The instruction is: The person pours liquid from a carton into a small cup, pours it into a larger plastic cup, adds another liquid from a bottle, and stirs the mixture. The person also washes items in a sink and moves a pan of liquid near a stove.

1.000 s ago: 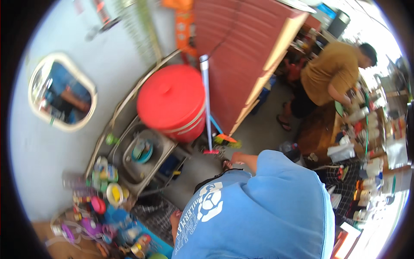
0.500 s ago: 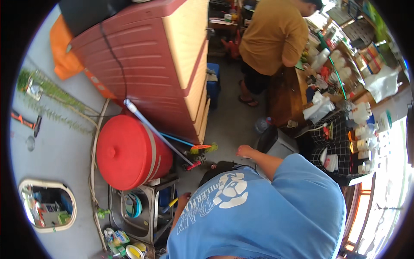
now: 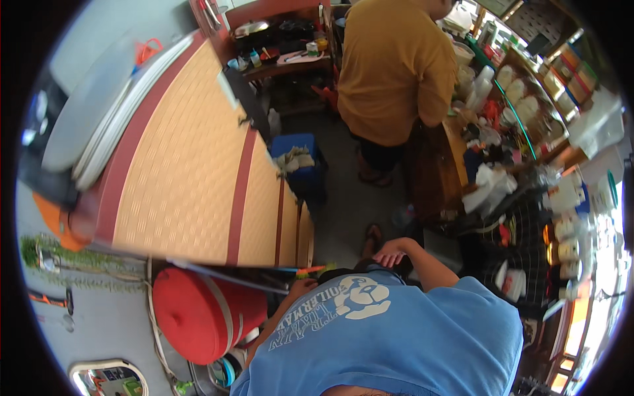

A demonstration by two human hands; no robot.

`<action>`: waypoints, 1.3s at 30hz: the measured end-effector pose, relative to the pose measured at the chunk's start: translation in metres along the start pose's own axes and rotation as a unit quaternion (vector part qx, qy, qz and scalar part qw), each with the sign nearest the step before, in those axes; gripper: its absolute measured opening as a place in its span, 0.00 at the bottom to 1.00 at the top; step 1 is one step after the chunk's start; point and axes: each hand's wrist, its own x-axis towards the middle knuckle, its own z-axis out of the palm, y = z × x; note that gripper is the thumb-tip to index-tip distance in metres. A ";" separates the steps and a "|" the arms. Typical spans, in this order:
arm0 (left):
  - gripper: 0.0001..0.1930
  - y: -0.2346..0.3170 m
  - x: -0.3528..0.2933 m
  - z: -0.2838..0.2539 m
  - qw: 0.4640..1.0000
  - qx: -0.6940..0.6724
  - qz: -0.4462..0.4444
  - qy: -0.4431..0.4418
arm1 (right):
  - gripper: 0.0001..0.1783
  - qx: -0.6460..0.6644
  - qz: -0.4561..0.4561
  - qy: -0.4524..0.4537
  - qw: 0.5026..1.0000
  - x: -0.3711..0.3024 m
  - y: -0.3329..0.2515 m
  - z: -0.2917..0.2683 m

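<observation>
My right hand (image 3: pixel 391 253) hangs low in front of my blue shirt, fingers spread and nothing in them, above my sandalled foot (image 3: pixel 374 233). My left hand (image 3: pixel 304 286) is at my other side, partly cut off by the shirt; how its fingers are held is not clear. Nearest to it are a pale broom pole (image 3: pixel 241 276) and an orange and green brush head (image 3: pixel 313 270). A tall cabinet (image 3: pixel 185 165) with tan woven-look drawers and a maroon frame rises ahead on the left. The red lidded drum (image 3: pixel 188 313) stands beside my left arm.
Ahead, a person in a mustard shirt (image 3: pixel 383 72) faces a cluttered wooden counter (image 3: pixel 456 142). A blue container (image 3: pixel 297 146) with a cloth on it stands past the cabinet. A black wire rack (image 3: pixel 528 231) with bottles is on the right. A mirror (image 3: pixel 109 377) is at lower left.
My view has moved forward and turned, so the drawer fronts now face me and the person ahead looks closer. My right hand has spread its fingers; my foot has stepped forward.
</observation>
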 end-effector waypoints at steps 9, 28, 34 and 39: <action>0.21 0.139 0.242 -0.037 0.983 0.176 -0.024 -0.042 | 0.40 -0.004 -0.493 0.423 0.760 -0.169 -0.227 -0.240; 0.20 0.433 0.650 -0.233 0.832 0.535 0.097 -0.109 | 0.51 -0.043 -0.515 0.315 0.796 -0.251 -0.260 -0.374; 0.15 0.516 0.756 -0.323 0.937 0.332 -0.061 -0.086 | 0.46 0.013 -0.442 0.280 0.852 -0.268 -0.265 -0.380; 0.06 0.610 0.811 -0.343 0.996 -0.084 0.007 0.004 | 0.37 0.108 -0.370 0.372 0.844 -0.228 -0.259 -0.360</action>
